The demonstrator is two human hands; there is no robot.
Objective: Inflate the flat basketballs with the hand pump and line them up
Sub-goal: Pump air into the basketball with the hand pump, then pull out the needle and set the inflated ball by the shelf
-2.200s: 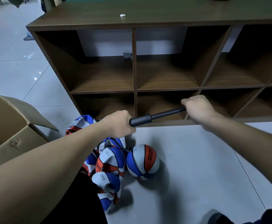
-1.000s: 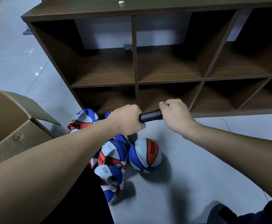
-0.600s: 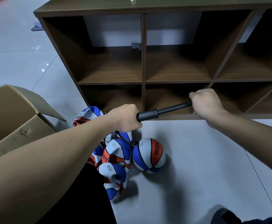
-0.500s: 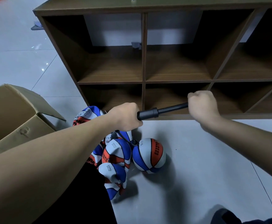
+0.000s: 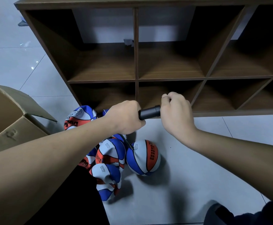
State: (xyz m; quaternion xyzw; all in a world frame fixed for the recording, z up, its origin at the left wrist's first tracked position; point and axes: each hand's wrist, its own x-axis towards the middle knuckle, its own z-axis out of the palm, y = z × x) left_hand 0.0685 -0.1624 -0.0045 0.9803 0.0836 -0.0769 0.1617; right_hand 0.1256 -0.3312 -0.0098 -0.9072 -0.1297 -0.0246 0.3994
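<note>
Your left hand point(image 5: 124, 116) grips the pump point(image 5: 149, 112) barrel; your right hand point(image 5: 176, 112) grips its handle, pressed against the barrel, above the round basketball point(image 5: 143, 157).

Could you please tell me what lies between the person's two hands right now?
In the head view, only a short black stretch of the pump barrel shows between the left hand and right hand.

Both forearms are bare from the frame's edges up to the hands, with no sleeves, watch or rings to be seen. The left hand point(image 5: 124, 116) and the right hand point(image 5: 175, 114) are ungloved. Dark clothing shows at the lower left and the lower right corner.
</note>
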